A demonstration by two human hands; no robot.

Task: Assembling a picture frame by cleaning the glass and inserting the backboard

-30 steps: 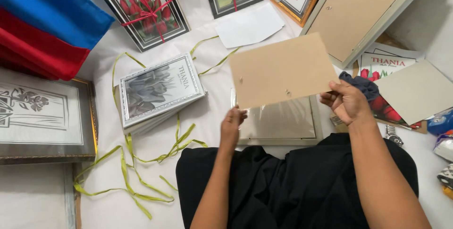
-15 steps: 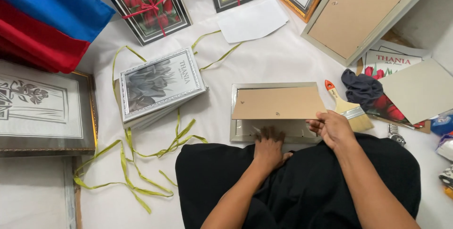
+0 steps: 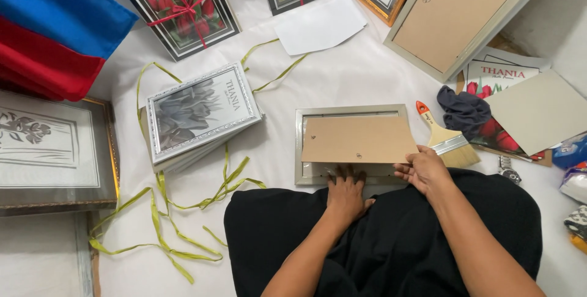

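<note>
The person is seating a brown backing board into a face-down silver picture frame. The right hand is pinching the board's near right corner; the left hand is pressing flat, fingers spread, on the frame's near edge. Squaring the board inside the rim seems due next.

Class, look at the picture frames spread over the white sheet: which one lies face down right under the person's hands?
The silver frame with the brown backing board on it, touched by both hands; the other frames lie farther off, mostly picture side up.
</note>
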